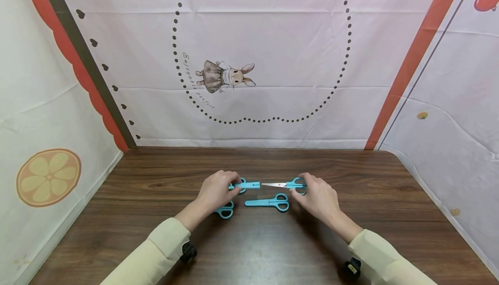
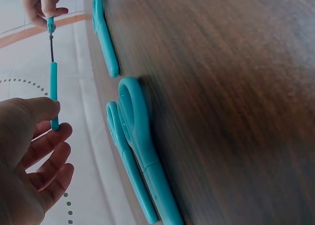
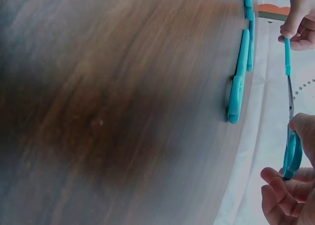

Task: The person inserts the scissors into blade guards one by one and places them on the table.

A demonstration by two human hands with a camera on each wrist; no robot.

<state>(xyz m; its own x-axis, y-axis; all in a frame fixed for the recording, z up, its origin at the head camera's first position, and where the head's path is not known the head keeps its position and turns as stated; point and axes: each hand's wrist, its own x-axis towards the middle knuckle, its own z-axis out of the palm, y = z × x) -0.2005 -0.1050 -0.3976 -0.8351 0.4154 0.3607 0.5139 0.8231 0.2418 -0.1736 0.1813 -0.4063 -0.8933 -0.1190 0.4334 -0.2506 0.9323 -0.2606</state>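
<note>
My left hand (image 1: 219,189) pinches a light blue blade cover (image 1: 251,185) between thumb and fingers, above the table. Across from it, my right hand (image 1: 319,195) grips a pair of blue-handled scissors (image 1: 291,185) by the finger loops. Their bare metal blades point left, in line with the cover, the tip close to its right end. Below them lies a pair of covered blue scissors (image 1: 267,202), loops to the right. Two more pairs rest by the left hand: the nearer scissors (image 1: 225,211) and the farther scissors (image 1: 242,180), both partly hidden in the head view.
The dark wood-grain table (image 1: 265,246) reaches back to a printed cloth (image 1: 273,59) hanging behind it. More printed cloth hangs at the left and right sides. Each forearm wears a light sleeve and a black wrist device.
</note>
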